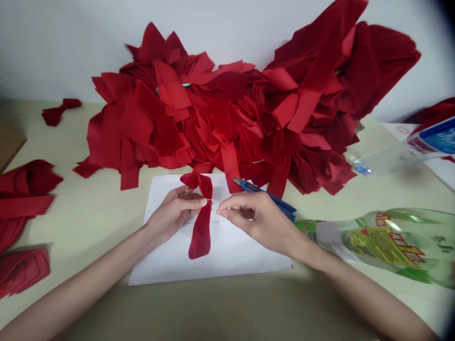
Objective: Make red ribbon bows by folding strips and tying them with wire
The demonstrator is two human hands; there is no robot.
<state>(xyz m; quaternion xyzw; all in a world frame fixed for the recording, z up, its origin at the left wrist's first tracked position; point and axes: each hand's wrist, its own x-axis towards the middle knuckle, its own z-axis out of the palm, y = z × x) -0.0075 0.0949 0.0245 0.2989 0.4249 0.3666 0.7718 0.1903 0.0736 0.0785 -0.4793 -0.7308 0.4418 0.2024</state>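
Observation:
Between the thumb and fingers of my left hand [179, 206] is a red velvet ribbon bow [201, 232], pinched at its narrow middle. One loop points up and the other hangs down over a white sheet of paper [170, 265]. A thin light strand, thread or wire, shows at the bow's waist. Just right of it, my right hand [256, 215] is closed in a pinch; whatever is between its fingertips is too small to make out. A blue utility knife [249, 185] with its blade showing lies behind my right hand. Thin lines are drawn on the paper.
A large heap of red fabric strips [213, 113] spreads along the wall. More folded red fabric [24, 199] lies at left, with a small red bow [59, 111] farther back. On the right are a green-labelled plastic bottle [391, 241] and a clear bottle with blue label [435, 137], both lying down.

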